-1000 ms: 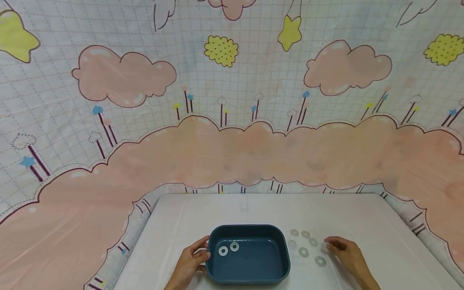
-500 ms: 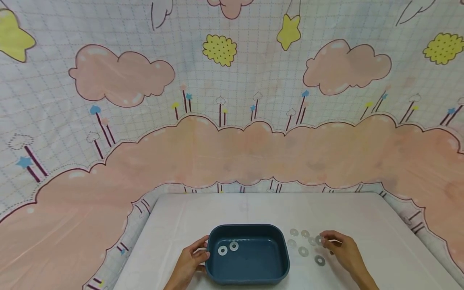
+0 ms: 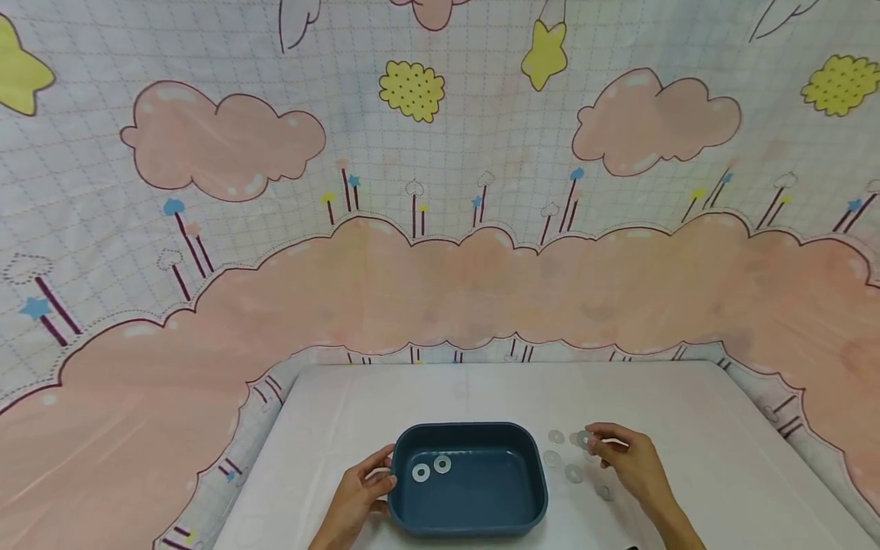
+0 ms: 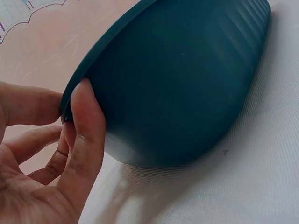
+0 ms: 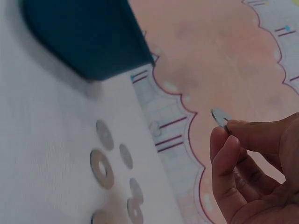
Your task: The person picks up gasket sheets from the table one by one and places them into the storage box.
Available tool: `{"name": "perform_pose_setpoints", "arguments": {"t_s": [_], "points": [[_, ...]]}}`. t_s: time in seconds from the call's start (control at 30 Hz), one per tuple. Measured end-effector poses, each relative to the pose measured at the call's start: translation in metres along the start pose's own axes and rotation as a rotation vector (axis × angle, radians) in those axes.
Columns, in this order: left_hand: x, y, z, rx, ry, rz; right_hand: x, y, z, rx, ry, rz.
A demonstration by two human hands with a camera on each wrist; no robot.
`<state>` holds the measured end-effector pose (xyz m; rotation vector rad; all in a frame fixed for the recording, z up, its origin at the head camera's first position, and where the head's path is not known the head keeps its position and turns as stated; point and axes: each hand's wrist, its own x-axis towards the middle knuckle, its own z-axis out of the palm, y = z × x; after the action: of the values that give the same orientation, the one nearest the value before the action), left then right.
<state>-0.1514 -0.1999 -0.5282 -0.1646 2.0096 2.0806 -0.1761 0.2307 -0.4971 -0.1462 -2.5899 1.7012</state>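
Note:
A dark blue rectangular basin [image 3: 470, 496] sits on the white table, with two flat metal washers [image 3: 421, 480] lying inside at its left. At the basin's left end, my left hand [image 3: 351, 496] grips the rim between thumb and fingers; the left wrist view shows the thumb on the wall [image 4: 173, 88]. My right hand [image 3: 635, 466] pinches a washer [image 5: 218, 115] by its edge, raised above the table to the right of the basin. Several loose washers [image 5: 102, 168] lie flat on the cloth below and beside this hand, some partly hidden by it in the head view.
A white cloth covers the table [image 3: 344, 412]. Behind it hangs a printed curtain [image 3: 440, 298] with clouds and stars. A small dark object [image 3: 632, 548] shows at the bottom edge of the head view, too cut off to identify.
My right hand has lifted a washer off the table and moved left and farther from me with it. My left hand has kept its grip on the basin's rim.

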Motion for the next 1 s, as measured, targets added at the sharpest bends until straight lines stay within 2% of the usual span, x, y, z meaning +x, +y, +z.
{"name": "perform_pose_setpoints", "arguments": {"t_s": [0.27,0.57,0.83,1.0], "points": [[0.000,0.000,-0.001,0.002,0.012,-0.008,0.001,-0.015,0.020,0.092,-0.026,-0.022],[0.001,-0.001,-0.001,-0.003,0.017,0.003,0.001,-0.027,0.032,0.159,-0.062,-0.055],[0.000,0.000,-0.001,-0.012,0.020,0.004,-0.001,-0.038,0.045,0.208,-0.053,-0.004],[-0.002,0.000,0.000,-0.006,0.022,0.010,-0.003,-0.047,0.053,0.247,-0.077,0.016]]}}
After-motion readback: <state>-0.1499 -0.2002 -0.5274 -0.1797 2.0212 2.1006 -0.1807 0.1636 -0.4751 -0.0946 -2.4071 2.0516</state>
